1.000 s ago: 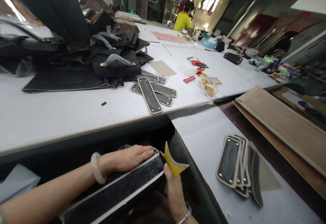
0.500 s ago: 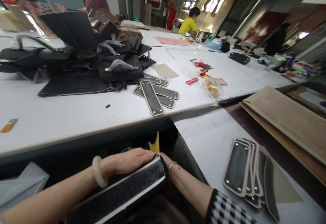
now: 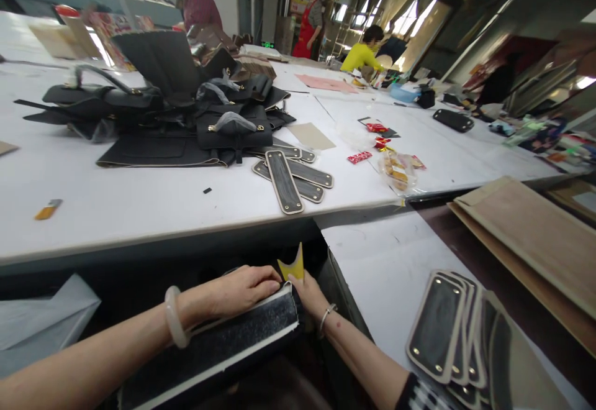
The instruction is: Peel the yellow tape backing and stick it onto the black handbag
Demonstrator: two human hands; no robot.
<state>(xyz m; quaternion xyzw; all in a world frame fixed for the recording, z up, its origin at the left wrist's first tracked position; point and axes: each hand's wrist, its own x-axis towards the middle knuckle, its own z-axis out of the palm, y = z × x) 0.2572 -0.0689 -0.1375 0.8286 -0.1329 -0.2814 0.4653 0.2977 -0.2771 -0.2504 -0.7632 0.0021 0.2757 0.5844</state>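
Observation:
A long black piece with white edge strips (image 3: 233,341) lies slanted near my lap. Along its upper edge rests my left hand (image 3: 244,287), its fingers curled over the far end and pressed together; what they grip, if anything, is hidden. At that same end, my right hand (image 3: 307,292) is closed on a yellow tool with a forked, curved tip (image 3: 294,266), which points up. The hands are close together, the right one just beyond the piece's end.
Black bags (image 3: 233,127) and riveted oval-ended panels (image 3: 285,183) lie on the white table (image 3: 139,202). A stack of panels (image 3: 435,323) is at right, near brown boards (image 3: 531,236). An orange brush (image 3: 48,210) lies left. Several people are beyond.
My right hand has shifted slightly away from the piece's end, and the yellow tool shows more fully in it. My left hand stays on the edge. The view has shifted a little.

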